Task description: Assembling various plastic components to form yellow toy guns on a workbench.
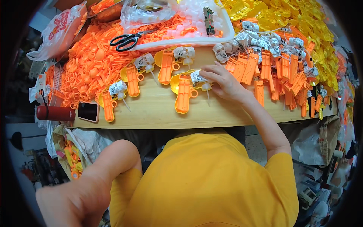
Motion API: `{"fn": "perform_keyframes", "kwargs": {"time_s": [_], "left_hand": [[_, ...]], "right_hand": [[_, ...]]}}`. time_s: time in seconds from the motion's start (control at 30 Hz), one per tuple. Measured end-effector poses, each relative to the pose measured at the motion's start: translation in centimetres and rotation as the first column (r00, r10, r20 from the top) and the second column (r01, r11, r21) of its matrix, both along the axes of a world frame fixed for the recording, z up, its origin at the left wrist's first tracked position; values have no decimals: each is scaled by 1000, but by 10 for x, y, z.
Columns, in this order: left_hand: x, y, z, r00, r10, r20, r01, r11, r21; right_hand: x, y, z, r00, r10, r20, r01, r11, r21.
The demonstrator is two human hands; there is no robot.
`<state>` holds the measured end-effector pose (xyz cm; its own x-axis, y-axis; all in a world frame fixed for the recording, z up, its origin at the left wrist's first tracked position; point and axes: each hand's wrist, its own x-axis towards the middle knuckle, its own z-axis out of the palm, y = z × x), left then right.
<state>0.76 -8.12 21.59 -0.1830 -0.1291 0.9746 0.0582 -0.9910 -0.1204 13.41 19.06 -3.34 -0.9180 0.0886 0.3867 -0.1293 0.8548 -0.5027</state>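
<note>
My right hand (225, 82) curls its fingers over a white motor unit (197, 77), which sits in a yellow toy gun half-shell (174, 84). An orange handle piece (183, 94) with a small ring lies in that same shell, and a thin clear tube (208, 99) hangs below the motor. My left hand (72, 202) is raised off the table at the lower left, close to the camera; it is blurred and its fingers do not show clearly. Several similar assemblies lie left of my right hand, among them one half-shell with an orange handle (165, 68).
Orange parts (92, 60) heap at the left, yellow shells (314, 41) at the right. Orange boxes wired to white motors (276, 68) pile beside my right arm. Black scissors (126, 40) rest against a white tray (227, 36). A red bottle (56, 113) and a phone (88, 112) lie front left.
</note>
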Motion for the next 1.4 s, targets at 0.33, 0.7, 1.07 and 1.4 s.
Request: {"fn": "perform_keyframes", "kwargs": {"time_s": [0.33,0.7,1.07,1.4], "left_hand": [[-3,30,-59,980,-177,93,186,637,-748],[-9,56,-228,441,279,-853,-855,-157,-494],[-7,31,-249,502,454,-736,-768,-158,-621],[-9,28,-250,502,366,-784,-814,-106,-571]], "right_hand": [[-1,-2,-1,998,-49,-49,53,995,85],[7,-13,22,999,-47,0,46,993,110],[-30,121,82,847,-385,-367,473,861,187],[-85,241,26,780,-620,-80,531,589,609]]}}
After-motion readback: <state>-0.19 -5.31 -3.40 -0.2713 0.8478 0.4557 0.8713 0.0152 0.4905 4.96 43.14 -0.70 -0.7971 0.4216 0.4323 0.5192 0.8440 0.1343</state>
